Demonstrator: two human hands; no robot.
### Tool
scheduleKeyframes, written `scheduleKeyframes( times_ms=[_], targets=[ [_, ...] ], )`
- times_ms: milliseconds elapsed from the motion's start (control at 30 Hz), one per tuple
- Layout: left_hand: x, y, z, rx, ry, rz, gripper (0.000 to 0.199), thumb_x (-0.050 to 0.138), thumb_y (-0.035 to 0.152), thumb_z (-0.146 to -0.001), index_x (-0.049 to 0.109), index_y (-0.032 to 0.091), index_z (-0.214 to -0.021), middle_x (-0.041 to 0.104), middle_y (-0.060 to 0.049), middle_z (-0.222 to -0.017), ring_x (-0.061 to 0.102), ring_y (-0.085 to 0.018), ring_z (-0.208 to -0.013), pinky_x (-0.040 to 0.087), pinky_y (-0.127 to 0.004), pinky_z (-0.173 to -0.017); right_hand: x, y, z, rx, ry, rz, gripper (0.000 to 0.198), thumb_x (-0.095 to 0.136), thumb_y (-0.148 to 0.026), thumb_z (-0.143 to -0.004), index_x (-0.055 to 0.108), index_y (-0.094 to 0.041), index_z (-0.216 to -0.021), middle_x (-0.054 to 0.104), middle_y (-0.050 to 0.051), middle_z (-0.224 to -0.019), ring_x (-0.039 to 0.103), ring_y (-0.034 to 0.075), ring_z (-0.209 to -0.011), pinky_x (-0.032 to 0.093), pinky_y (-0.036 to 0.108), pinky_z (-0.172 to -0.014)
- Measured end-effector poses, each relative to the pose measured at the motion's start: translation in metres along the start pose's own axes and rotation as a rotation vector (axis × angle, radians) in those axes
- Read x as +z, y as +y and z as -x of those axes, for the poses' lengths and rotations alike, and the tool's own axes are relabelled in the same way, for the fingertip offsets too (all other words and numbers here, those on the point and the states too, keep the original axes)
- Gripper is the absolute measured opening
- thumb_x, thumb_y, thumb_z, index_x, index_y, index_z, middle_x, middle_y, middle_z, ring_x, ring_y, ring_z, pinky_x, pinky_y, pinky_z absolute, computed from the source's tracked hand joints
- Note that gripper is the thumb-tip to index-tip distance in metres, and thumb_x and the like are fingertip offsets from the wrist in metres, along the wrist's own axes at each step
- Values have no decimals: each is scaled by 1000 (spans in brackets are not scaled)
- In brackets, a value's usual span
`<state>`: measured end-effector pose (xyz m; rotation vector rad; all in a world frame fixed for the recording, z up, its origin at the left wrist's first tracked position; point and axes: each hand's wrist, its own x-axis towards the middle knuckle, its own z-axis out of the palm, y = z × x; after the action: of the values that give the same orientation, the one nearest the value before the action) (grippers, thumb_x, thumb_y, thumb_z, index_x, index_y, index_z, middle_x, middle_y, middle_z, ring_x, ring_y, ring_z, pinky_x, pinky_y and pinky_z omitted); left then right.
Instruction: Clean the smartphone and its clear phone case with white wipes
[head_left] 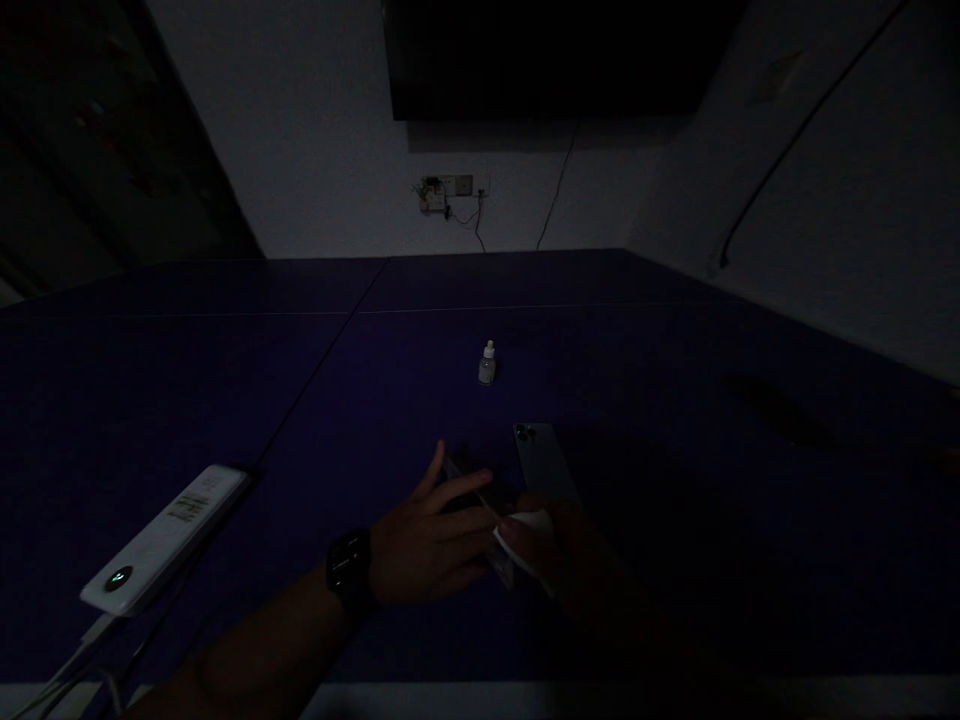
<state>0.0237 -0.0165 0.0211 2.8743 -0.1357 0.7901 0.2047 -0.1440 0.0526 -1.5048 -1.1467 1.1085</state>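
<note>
My left hand, with a dark smartwatch on the wrist, has its fingers stretched across a thin, clear-edged flat piece that looks like a phone case. It appears to steady that piece, though the darkness blurs the contact. My right hand pinches a white cloth or tissue and presses it near the piece's edge. Partly behind the right hand, a grey-blue smartphone lies with its cameras up. Beyond both hands stands a small dropper bottle with a white top.
At the left, a white power bank with a lit round display has a cable plugged into its near end. A dark flat object lies at the right of the dark blue table. Wall sockets sit below a screen.
</note>
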Motion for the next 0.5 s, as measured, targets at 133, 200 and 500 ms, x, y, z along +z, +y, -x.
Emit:
scheduleKeyframes(
  times_ms=[133,200,500],
  targets=[
    [-6,7,0,-23,73,247,53,70,36,-90,47,25,-138,69,-7,-120,38,-37,-145,11,-71,-121,2,9,8,-22,47,20,43,61,-62,-83,55,-21,-72,50,-2,-66,45,14,-62,39,25,-57],
    [-2,7,2,-109,206,302,58,77,50,-82,51,25,-127,64,-8,-116,44,-37,-138,22,-69,-119,4,12,11,-33,36,38,46,59,-64,-83,52,-21,-68,45,-3,-63,42,13,-59,37,25,-54],
    [24,9,6,-580,152,420,150,96,64,-37,9,25,-153,0,-26,-159,15,-57,-145,31,-79,-106,17,35,25,119,60,108,41,68,-63,-77,64,-22,-76,58,1,-67,57,19,-68,46,28,-61]
  ],
)
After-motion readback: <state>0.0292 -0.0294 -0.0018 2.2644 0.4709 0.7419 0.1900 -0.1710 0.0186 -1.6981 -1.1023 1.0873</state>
